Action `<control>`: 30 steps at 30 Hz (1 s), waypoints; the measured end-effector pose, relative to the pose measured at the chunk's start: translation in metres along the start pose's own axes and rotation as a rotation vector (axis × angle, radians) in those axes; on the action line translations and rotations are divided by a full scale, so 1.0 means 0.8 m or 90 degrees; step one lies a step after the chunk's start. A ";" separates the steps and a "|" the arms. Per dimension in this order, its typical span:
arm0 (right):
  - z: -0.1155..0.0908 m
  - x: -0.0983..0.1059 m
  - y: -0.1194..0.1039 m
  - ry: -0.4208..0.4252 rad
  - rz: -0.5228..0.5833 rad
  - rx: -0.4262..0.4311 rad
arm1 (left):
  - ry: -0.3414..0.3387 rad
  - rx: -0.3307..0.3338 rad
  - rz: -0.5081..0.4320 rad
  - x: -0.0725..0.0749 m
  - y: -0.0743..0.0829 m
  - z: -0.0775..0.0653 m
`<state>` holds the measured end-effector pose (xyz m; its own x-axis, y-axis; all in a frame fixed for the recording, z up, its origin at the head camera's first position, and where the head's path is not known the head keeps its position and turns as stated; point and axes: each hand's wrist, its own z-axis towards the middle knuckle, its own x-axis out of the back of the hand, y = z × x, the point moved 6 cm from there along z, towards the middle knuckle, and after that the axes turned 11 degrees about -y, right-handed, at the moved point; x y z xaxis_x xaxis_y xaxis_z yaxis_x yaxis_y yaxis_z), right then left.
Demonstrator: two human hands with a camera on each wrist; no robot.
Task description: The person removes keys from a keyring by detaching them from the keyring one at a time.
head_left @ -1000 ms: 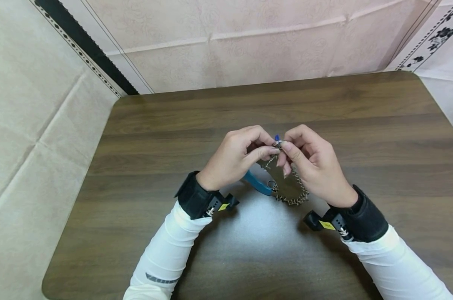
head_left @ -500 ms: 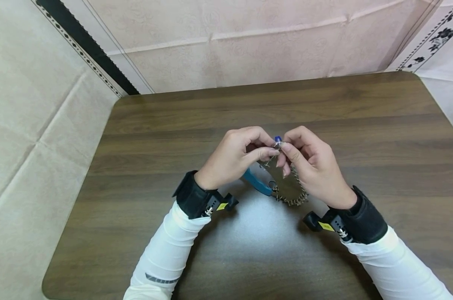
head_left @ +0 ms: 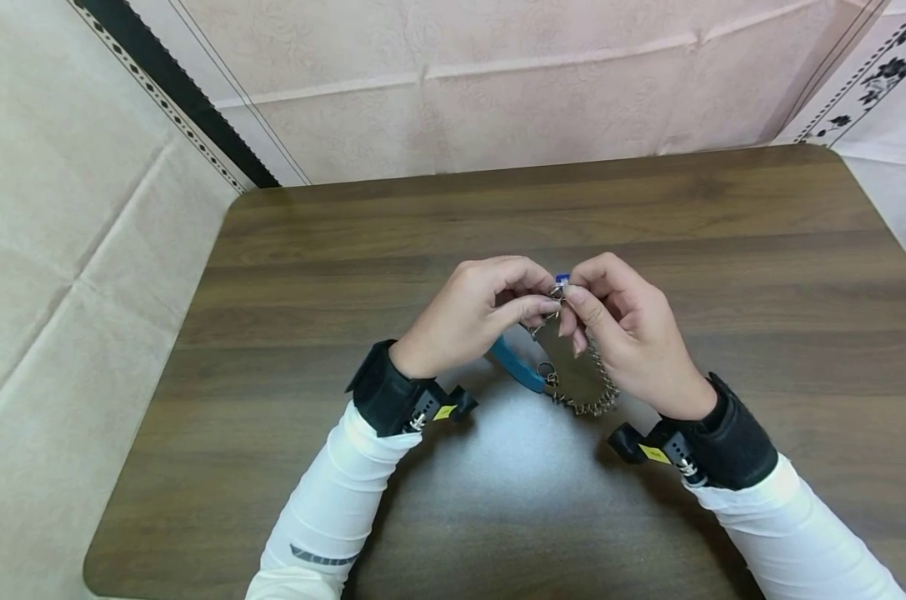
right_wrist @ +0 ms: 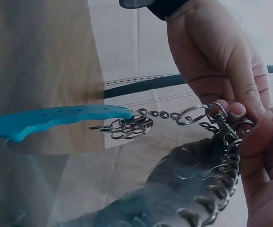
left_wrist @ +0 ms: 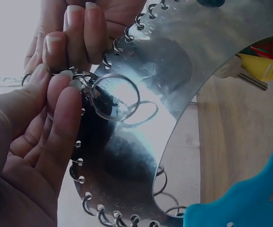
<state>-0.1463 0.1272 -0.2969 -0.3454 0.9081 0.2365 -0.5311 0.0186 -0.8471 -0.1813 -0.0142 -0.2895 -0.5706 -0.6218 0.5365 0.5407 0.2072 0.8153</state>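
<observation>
A shiny curved metal plate (left_wrist: 141, 146) has a blue handle (head_left: 518, 367) and small rings (head_left: 591, 406) linked along its edge. At that edge, my left hand (head_left: 471, 312) pinches a metal key ring (right_wrist: 245, 122) beside a small clasp (right_wrist: 228, 132) between thumb and finger. My right hand (head_left: 625, 333) pinches the same ring from the other side, its fingertips meeting the left ones. A larger loose ring (left_wrist: 115, 97) hangs from the clasp over the plate. A blue tag (head_left: 562, 278) shows just beyond the fingertips; the exact grip is partly hidden by fingers.
Keys with a yellow tag (left_wrist: 261, 67) appear behind the plate in the left wrist view. A short chain (right_wrist: 157, 114) runs near the handle. The wooden table (head_left: 310, 275) ends at a pale patterned cloth (head_left: 498, 108) at the back.
The blue tag has shifted slightly right and shows more broadly above the fingertips. Both hands have stayed almost in place, still pinching at the plate's edge.
</observation>
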 end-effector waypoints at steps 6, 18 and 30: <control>0.000 0.003 -0.004 -0.001 -0.044 -0.005 | 0.012 -0.033 0.041 0.001 0.007 0.000; 0.000 0.005 -0.012 -0.027 -0.158 -0.022 | 0.058 -0.089 0.117 0.006 0.019 -0.007; -0.001 0.004 -0.015 -0.037 -0.173 -0.010 | 0.061 -0.108 0.123 0.005 0.021 -0.006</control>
<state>-0.1409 0.1303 -0.2865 -0.2366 0.8433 0.4826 -0.5989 0.2645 -0.7559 -0.1716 -0.0172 -0.2748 -0.3895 -0.6534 0.6491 0.7346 0.2046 0.6469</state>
